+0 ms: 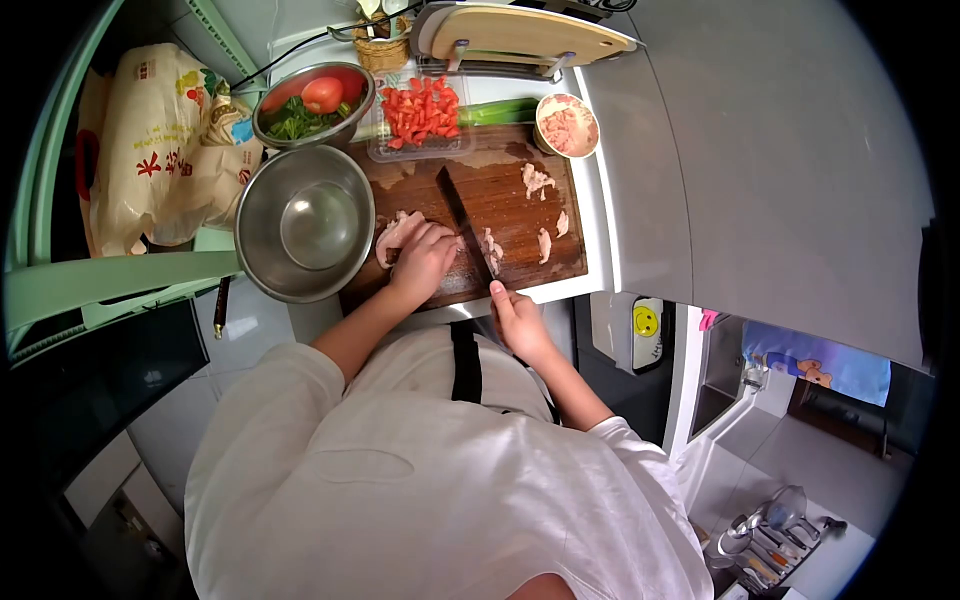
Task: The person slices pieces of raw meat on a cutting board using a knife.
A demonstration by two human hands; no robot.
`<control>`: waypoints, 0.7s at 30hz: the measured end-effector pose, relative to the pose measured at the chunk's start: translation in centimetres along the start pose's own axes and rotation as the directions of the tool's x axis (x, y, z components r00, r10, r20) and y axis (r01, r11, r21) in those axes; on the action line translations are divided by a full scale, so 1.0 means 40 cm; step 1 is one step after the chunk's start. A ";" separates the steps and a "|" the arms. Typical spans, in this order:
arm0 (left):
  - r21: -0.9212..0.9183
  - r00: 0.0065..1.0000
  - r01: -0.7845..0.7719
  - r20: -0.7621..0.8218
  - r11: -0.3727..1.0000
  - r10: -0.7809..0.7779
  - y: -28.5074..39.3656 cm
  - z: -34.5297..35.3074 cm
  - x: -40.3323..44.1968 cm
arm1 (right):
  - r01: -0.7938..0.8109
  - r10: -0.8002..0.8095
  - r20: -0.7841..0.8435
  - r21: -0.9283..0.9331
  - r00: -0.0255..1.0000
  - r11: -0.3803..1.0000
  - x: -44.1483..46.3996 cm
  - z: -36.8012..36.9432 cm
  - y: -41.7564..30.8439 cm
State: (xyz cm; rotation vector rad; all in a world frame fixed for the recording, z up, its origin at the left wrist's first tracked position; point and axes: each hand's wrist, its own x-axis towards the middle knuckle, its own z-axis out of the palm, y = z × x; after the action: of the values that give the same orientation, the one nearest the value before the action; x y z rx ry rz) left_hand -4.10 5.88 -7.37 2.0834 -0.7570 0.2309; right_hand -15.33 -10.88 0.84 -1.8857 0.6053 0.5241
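Observation:
My right hand [519,322] is closed around the handle of a kitchen knife [457,205], whose dark blade slants up and left across the wooden cutting board [410,180]. With bent fingers, my left hand [425,264] presses a pale pink piece of raw meat [397,232] onto the board, left of the blade. My fingers cover part of that meat. Just right of the blade lies a cut strip of meat [492,250]. Several more small pieces [537,181] are spread over the board's right side.
A steel bowl [256,222] stands at the board's left. Behind it, another bowl [268,125] holds a tomato and leafy greens. Chopped red pieces [420,112] fill a clear tray, beside green stalks [500,111]. A tub of pink meat [566,128] sits at the back right corner.

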 end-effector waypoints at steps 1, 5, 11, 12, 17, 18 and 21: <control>0.011 1.000 -0.002 -0.004 1.000 0.002 0.001 0.000 0.001 | -0.001 0.001 0.008 -0.010 1.000 1.000 0.002 0.004 0.002; 0.035 0.999 -0.008 -0.031 0.999 0.009 0.006 0.001 0.007 | 0.032 -0.033 -0.012 -0.069 0.999 0.997 0.014 0.009 0.021; 0.048 1.000 -0.004 -0.020 0.999 0.005 0.002 0.010 0.014 | 0.138 -0.151 -0.057 -0.185 0.987 0.973 0.028 0.011 -0.031; 0.056 1.000 -0.009 -0.011 0.998 0.010 0.002 0.014 0.012 | 0.116 -0.125 -0.038 -0.190 0.991 0.975 0.026 0.007 -0.040; 0.102 1.000 -0.021 0.011 0.995 0.020 -0.015 0.018 0.006 | 0.107 -0.111 -0.014 -0.152 0.994 0.983 -0.001 -0.004 0.049; 0.096 1.000 -0.021 0.010 0.995 0.020 -0.012 0.020 0.006 | 0.104 -0.109 -0.020 -0.173 0.994 0.980 -0.009 -0.004 0.044; 0.071 0.999 -0.012 0.040 0.997 0.009 -0.011 0.016 0.003 | 0.064 -0.077 -0.077 -0.156 0.994 0.986 0.016 0.021 0.006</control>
State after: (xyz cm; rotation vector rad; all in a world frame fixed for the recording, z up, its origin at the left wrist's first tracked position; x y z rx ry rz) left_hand -3.80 5.51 -7.99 2.1577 -0.7938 0.2258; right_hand -15.04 -10.31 -0.01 -2.0748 0.5636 0.4589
